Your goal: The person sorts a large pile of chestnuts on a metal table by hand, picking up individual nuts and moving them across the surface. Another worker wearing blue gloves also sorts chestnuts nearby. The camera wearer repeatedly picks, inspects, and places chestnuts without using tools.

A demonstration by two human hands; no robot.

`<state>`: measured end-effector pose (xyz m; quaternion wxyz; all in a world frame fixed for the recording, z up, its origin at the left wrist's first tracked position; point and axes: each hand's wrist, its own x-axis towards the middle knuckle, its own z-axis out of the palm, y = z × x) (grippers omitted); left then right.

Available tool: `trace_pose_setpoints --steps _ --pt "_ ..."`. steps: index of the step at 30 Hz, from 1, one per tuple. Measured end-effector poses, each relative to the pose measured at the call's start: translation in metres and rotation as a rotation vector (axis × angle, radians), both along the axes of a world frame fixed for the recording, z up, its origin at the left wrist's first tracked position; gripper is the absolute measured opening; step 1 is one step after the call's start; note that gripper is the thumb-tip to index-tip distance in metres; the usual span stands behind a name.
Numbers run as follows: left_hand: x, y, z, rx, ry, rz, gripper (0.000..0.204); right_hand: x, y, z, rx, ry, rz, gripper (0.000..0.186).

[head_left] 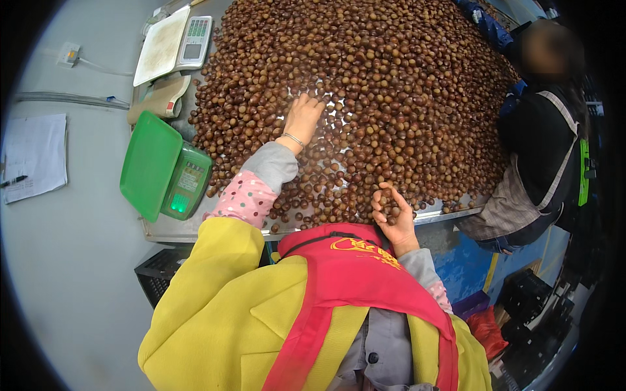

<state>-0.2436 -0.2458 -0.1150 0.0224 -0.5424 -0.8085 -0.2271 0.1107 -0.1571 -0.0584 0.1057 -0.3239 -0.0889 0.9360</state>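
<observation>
A broad heap of brown, glossy chestnuts covers the metal table. My left hand, a bracelet on its wrist, reaches into the heap with fingers bent down among the nuts. Its fingertips are hidden, so what they grip does not show. Close to the table's front edge, my right hand is cupped palm up with curled fingers around a few chestnuts. Around my left hand the nuts lie thinner, and patches of pale tabletop show between them.
At the left stand a green scale with a lit display and a white scale. A co-worker in a checked apron is at the right side. A black crate sits below the table's left front. Paper sheets hang on the wall.
</observation>
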Motion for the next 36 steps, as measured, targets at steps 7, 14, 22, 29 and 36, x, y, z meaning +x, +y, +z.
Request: trace_pose_setpoints --steps 7,14,22,29,36 --pt "0.095 0.007 0.075 0.395 -0.392 -0.139 0.017 -0.019 -0.001 0.002 0.086 -0.052 0.128 0.037" --pt "0.117 0.038 0.092 0.346 -0.433 -0.298 0.024 -0.023 0.004 0.004 -0.076 0.042 0.015 0.037" --pt "0.002 0.16 0.043 0.354 -0.09 -0.067 0.033 -0.017 -0.004 -0.008 -0.204 0.105 0.047 0.035" --pt "-0.041 0.188 0.002 0.048 0.206 0.056 0.038 -0.019 0.003 -0.01 -0.216 0.064 0.06 0.035" --pt "-0.105 0.166 -0.006 -0.153 0.354 0.32 0.034 -0.024 0.009 -0.008 -0.171 0.07 0.065 0.035"
